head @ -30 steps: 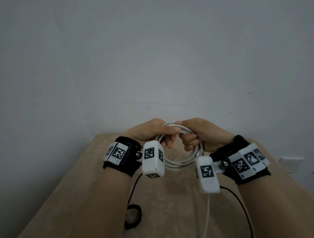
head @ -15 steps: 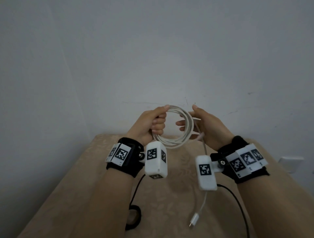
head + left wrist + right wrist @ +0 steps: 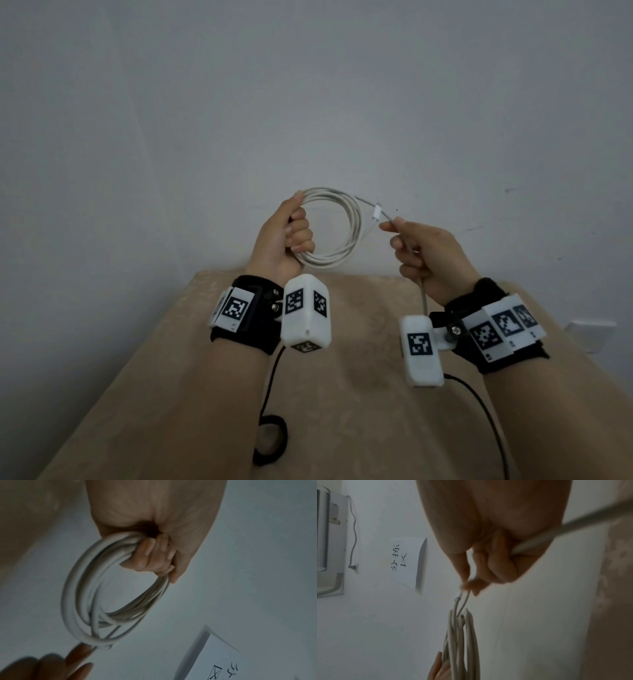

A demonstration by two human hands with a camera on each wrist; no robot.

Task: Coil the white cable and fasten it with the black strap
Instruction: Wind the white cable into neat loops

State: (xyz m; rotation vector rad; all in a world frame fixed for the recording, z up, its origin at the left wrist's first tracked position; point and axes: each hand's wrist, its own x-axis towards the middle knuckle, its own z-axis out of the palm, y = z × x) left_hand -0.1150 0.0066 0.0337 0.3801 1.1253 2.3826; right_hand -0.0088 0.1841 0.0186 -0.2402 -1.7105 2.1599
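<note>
Part of the white cable (image 3: 346, 236) was hidden inside the left hand (image 3: 281, 243). More of it was covered by the fingers (image 3: 407, 250) of the right hand (image 3: 428, 260). The black strap (image 3: 270, 442) was partly hidden behind the left forearm. The cable was blurred in the right wrist view.

A white sheet of paper (image 3: 408, 562) on the wall carries handwritten Chinese characters, lying sideways in the right wrist view; they read roughly 分拣区, though the middle one is unclear. The same sheet (image 3: 228, 660) shows at the lower edge of the left wrist view, its writing cut off. The wristbands (image 3: 239, 306) bear black-and-white square code markers, no letters.
</note>
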